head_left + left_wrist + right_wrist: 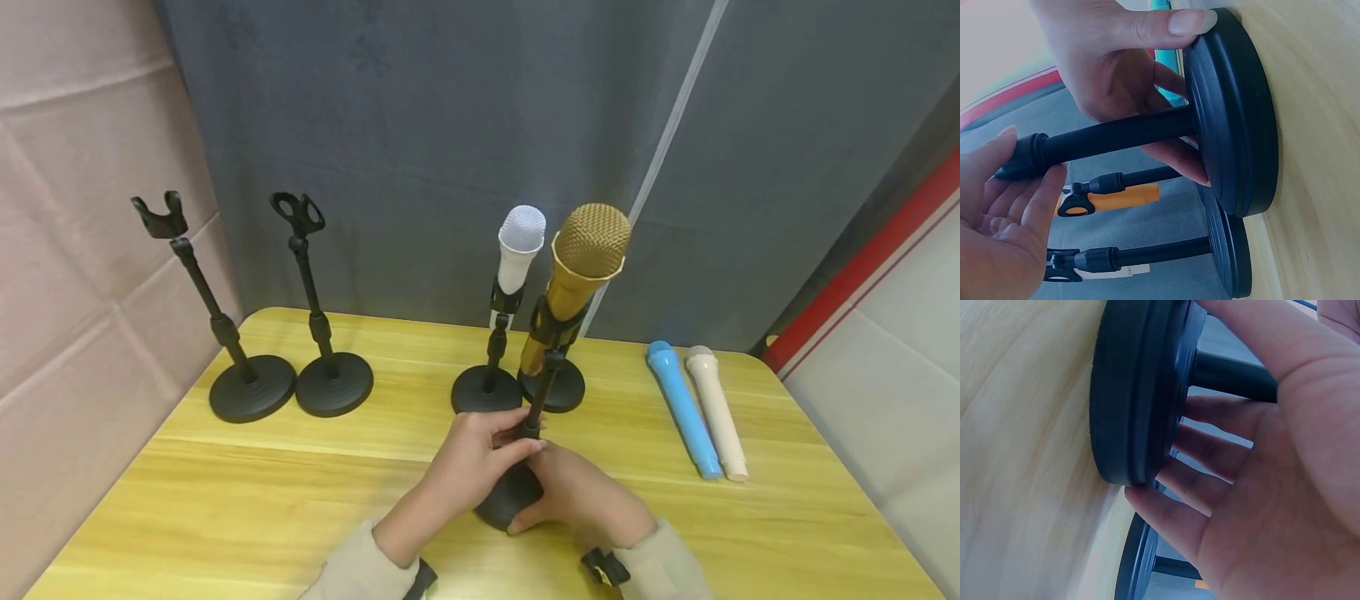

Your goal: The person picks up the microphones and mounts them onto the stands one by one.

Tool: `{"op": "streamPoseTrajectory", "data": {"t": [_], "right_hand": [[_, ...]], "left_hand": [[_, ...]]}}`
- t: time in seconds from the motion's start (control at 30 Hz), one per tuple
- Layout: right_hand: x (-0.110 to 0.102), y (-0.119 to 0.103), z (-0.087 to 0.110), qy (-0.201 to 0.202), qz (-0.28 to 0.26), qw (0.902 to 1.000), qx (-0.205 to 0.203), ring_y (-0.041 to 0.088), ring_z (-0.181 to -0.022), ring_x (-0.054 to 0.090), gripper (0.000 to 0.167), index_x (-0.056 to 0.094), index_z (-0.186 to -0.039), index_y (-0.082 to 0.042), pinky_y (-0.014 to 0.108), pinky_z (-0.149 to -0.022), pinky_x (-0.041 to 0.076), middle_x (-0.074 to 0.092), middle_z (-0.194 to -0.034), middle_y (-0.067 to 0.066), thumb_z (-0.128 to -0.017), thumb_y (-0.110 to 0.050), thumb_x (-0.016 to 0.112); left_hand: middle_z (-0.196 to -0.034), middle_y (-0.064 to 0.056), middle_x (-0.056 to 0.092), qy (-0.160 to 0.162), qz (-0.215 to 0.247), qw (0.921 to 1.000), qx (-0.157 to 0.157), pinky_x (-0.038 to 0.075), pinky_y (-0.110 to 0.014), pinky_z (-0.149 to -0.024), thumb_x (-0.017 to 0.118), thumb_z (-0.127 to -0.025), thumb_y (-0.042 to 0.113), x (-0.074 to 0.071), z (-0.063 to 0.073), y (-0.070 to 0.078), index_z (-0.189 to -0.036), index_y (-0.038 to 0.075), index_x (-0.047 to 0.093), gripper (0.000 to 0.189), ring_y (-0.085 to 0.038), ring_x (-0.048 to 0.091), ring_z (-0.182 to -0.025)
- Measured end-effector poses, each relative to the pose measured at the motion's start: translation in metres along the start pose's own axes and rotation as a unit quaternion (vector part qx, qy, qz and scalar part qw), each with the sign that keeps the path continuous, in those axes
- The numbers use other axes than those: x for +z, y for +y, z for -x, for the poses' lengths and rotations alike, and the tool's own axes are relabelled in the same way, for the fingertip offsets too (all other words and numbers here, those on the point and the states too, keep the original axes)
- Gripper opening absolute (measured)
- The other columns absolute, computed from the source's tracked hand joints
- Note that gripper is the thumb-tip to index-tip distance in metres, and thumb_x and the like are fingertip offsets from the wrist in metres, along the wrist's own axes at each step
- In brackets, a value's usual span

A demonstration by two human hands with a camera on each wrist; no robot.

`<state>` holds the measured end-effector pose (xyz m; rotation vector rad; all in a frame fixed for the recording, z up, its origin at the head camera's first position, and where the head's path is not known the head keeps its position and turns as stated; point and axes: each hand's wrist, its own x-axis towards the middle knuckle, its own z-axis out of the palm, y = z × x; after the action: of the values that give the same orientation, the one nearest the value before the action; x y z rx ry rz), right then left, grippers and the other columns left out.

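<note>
A black desktop microphone stand [510, 498] stands at the front middle of the table, its round base at the wood. My left hand [463, 463] pinches the collar of its pole between thumb and fingers. My right hand [588, 493] grips the base, thumb on the near rim and fingers at the far side. Right behind it are a gold microphone [573, 279] and a white microphone [513, 267] on similar stands. In the head view, the front stand's clip overlaps the gold microphone; the left wrist view shows a gold handle [1125, 197] at a stand farther back.
Two black stands with bare clips, a far-left stand [252, 388] and its neighbour [334, 383], stand at the table's left. A blue microphone [684, 408] and a cream microphone [717, 412] lie side by side at the right. A grey cloth [390, 150] hangs behind the table.
</note>
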<state>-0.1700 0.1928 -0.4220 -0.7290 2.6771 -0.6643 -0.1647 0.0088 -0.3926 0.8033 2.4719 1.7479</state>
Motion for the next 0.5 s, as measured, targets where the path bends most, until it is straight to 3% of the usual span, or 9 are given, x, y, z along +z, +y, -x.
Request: {"op": "streamPoseTrajectory", "data": {"t": [0.5], "right_hand": [[-0.0011,-0.0015,0.0022,0.001,-0.006,1.0,0.001,0.03,-0.133,0.057,0.109,0.042,-0.152,-0.003,0.052,-0.11,0.046,0.053,-0.15,0.016,-0.066,-0.048,0.092]], "left_hand": [[-0.118,-0.009,0.076,0.005,-0.002,1.0,-0.006,0.061,-0.022,-0.082,0.073,-0.094,0.022,0.0006,0.0001,0.0005,-0.129,0.003,0.068,0.041,-0.018,0.076,-0.097]]}}
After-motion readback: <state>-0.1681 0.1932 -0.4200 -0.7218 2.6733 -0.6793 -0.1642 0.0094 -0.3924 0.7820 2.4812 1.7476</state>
